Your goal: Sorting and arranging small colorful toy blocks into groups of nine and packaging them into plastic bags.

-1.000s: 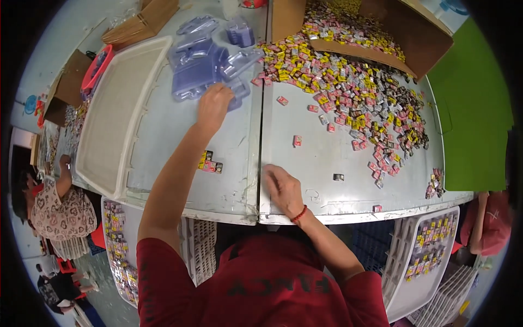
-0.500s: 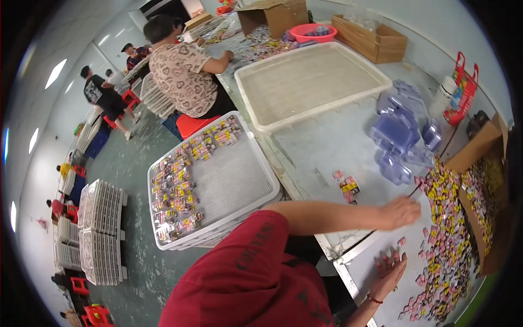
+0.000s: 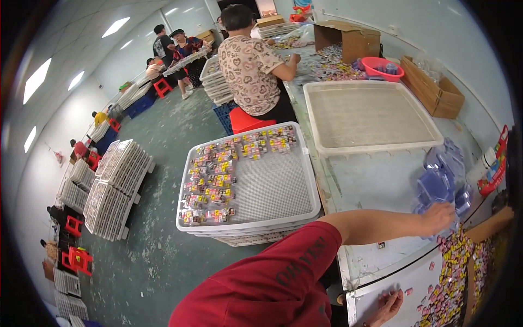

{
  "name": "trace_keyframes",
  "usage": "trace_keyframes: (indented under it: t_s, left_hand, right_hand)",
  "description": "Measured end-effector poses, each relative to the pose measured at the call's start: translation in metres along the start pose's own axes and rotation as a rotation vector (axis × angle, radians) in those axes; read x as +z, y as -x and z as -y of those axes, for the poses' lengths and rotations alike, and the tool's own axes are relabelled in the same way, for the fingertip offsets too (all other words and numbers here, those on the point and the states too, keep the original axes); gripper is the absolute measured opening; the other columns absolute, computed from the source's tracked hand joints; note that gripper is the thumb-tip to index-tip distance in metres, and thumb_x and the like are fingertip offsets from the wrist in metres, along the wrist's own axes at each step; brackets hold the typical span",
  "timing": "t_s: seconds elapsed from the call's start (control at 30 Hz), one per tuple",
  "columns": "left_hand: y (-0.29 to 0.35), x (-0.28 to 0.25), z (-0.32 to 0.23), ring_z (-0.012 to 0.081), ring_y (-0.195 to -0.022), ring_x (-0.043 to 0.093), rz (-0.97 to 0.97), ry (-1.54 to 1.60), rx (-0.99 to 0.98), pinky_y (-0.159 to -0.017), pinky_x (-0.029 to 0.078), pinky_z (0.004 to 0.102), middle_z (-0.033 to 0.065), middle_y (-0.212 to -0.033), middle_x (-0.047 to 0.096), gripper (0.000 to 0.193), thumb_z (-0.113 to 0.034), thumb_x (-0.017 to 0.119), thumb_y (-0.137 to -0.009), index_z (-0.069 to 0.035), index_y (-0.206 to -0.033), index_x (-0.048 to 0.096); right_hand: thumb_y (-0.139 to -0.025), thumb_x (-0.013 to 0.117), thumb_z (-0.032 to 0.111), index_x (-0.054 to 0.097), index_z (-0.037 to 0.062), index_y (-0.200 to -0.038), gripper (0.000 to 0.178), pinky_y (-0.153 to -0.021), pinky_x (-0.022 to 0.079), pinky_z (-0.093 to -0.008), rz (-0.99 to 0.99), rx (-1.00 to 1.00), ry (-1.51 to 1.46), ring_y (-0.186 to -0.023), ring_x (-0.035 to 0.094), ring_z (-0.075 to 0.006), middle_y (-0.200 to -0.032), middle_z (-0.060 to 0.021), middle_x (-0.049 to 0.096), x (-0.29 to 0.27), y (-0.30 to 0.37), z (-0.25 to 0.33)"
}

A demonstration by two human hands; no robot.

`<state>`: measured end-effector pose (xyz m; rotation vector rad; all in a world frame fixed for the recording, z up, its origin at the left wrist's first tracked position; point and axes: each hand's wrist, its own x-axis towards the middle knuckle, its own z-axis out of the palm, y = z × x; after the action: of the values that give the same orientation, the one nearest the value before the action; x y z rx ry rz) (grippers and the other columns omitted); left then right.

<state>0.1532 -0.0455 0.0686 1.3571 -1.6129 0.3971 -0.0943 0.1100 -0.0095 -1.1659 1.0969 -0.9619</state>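
My left hand (image 3: 437,219) reaches over the table to the front edge of a heap of bluish clear plastic shells (image 3: 436,182). Its fingertips are partly hidden and blurred, so I cannot tell if they grip a shell. Lower down, my right hand (image 3: 385,306) rests near the table's edge, palm turned up, fingers loosely bent and apart with nothing seen in them. A small pink piece (image 3: 408,292) lies by its fingertips. Beyond that spreads a pile of small pink, yellow and black pieces (image 3: 455,267). My left forearm hides part of the tabletop.
To the left, a stacked white mesh tray (image 3: 248,224) holds rows of small packs (image 3: 210,182). A shallow white tray (image 3: 373,148) lies on the table. Behind are a red basin (image 3: 382,70), cardboard boxes (image 3: 433,90) and a seated person (image 3: 248,76). Tray stacks (image 3: 117,188) stand on the floor.
My left hand has moved from above the tabletop to the plastic shells. The view has turned, shifting the scene right. My right hand stays low by the loose pieces.
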Motion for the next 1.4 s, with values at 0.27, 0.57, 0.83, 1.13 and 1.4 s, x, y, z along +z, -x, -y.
trace_keyframes:
  t_s: [0.27, 0.57, 0.83, 1.13, 1.4]
  left_hand:
    - [0.012, -0.009, 0.04, 0.0319, -0.077, 0.063, 0.383, -0.208, -0.232, -0.062, 0.05, 0.0409, 0.0143, -0.076, 0.063, 0.009, -0.012, 0.062, -0.071, -0.004, -0.073, 0.066]
    - [0.036, 0.036, 0.027, 0.0338, -0.077, 0.066, 0.015, -0.172, -0.329, -0.064, 0.053, 0.0439, 0.0194, -0.075, 0.065, 0.006, -0.003, 0.063, -0.066, -0.004, -0.069, 0.068]
    - [0.013, -0.015, 0.048, 0.0307, -0.102, 0.058, 0.227, 0.024, -0.324, -0.092, 0.043, 0.0426, 0.0118, -0.104, 0.064, 0.027, -0.011, 0.056, -0.077, -0.01, -0.102, 0.064]
    - [-0.016, -0.018, 0.026, 0.0285, -0.099, 0.063, 0.13, 0.042, -0.253, -0.086, 0.047, 0.0375, 0.014, -0.107, 0.067, 0.028, -0.012, 0.051, -0.091, -0.007, -0.115, 0.063]
    - [0.148, -0.071, -0.14, 0.0271, -0.095, 0.057, 0.78, 0.386, 0.547, -0.082, 0.045, 0.0391, 0.013, -0.11, 0.059, 0.027, -0.011, 0.063, -0.08, -0.002, -0.105, 0.063]
  right_hand:
    - [-0.093, 0.058, 0.015, 0.058, 0.0016, -0.115, 0.026, -0.063, 0.051, -0.0291, 0.04, -0.004, -0.121, -0.075, 0.058, -0.0185, -0.098, -0.0118, 0.065, 0.011, 0.005, 0.002]
    - [-0.095, 0.055, 0.019, 0.055, 0.0042, -0.117, 0.026, -0.063, 0.046, -0.0252, -0.038, -0.036, 0.028, -0.075, 0.053, -0.0135, -0.095, -0.0072, 0.06, -0.014, 0.005, -0.024]
    - [-0.093, 0.056, 0.014, 0.06, 0.0028, -0.103, 0.015, -0.054, 0.038, -0.0212, -0.173, 0.0, 0.033, -0.062, 0.044, -0.0054, -0.071, 0.0035, 0.05, 0.024, 0.024, -0.005]
    - [-0.089, 0.062, 0.011, 0.06, -0.0004, -0.107, 0.022, -0.07, 0.051, -0.0277, -0.267, -0.134, 0.343, -0.075, 0.064, -0.0165, -0.088, -0.0106, 0.065, -0.01, 0.062, 0.008]
    - [-0.08, 0.066, 0.007, 0.044, -0.0012, -0.129, 0.054, -0.102, 0.033, -0.0481, -0.751, -0.325, 1.197, -0.124, 0.038, -0.0418, -0.135, -0.0242, 0.039, -0.106, 0.09, 0.015]
